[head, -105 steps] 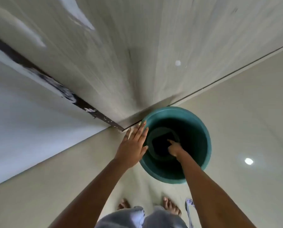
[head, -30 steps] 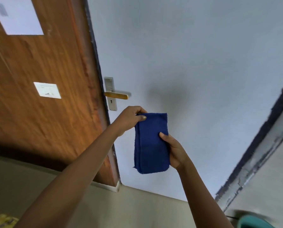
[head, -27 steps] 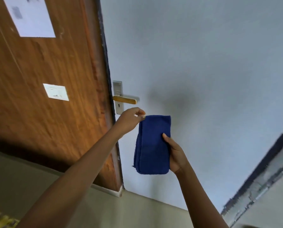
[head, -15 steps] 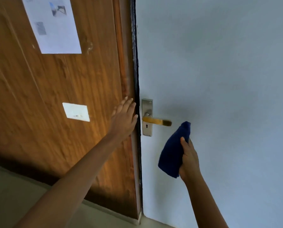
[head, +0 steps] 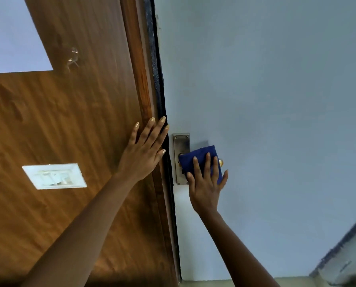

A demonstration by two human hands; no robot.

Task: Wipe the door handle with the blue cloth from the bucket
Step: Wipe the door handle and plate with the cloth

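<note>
The blue cloth is draped over the door handle on the pale grey door. Only the handle's brass tip shows past the cloth's right edge. My right hand presses the cloth against the handle, fingers spread over it. The steel backplate stands just left of the cloth. My left hand lies flat and open on the wooden panel, fingertips at the dark door edge. The bucket is out of view.
A white plate and a white paper sheet are fixed to the wooden panel. A dark strip runs between panel and door. A rough dark-edged wall corner sits at the lower right.
My right hand has lifted the cloth up onto the handle and covered it. My left hand has stayed flat on the wooden panel. The view has moved closer to the door.
</note>
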